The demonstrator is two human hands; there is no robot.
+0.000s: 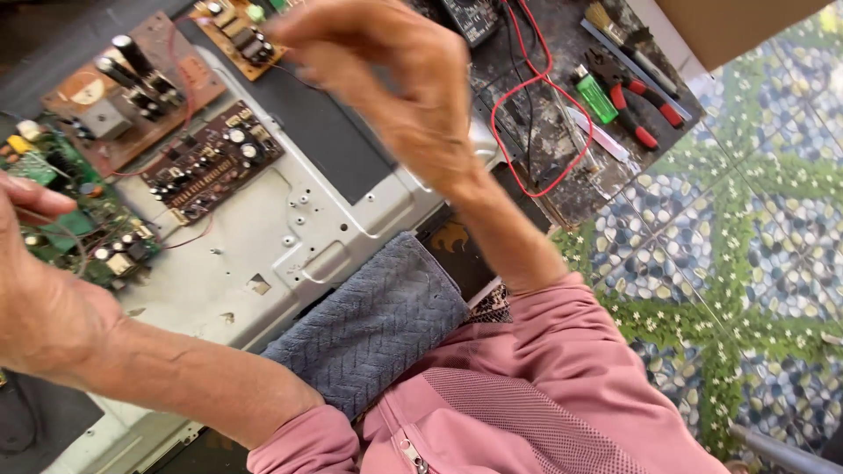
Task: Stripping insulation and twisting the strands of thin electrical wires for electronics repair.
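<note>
The left hand [35,307] sits at the left edge of the frame, fingers curled against the near side of a green circuit board [75,219]; it seems to steady or pinch the board's edge, though the grip itself is partly cut off by the frame. The right hand [386,79] is raised in the upper middle of the frame, blurred, its fingers drawn together toward the upper left; whether they pinch anything I cannot tell. Its fingertips lie just beside a small tan circuit board [239,35] at the top edge, so this hand is clearly the nearer one to it. That board's long axis runs diagonally, from upper left to lower right. Between the hands, a dark brown circuit board [211,162] and a reddish board with tall capacitors [132,83] rest on a grey metal chassis panel [290,237]. A grey towel [373,320] drapes the lap. At the upper right lie red-handled pliers [637,101], a green lighter [595,95] and a looped red wire [536,132].
</note>
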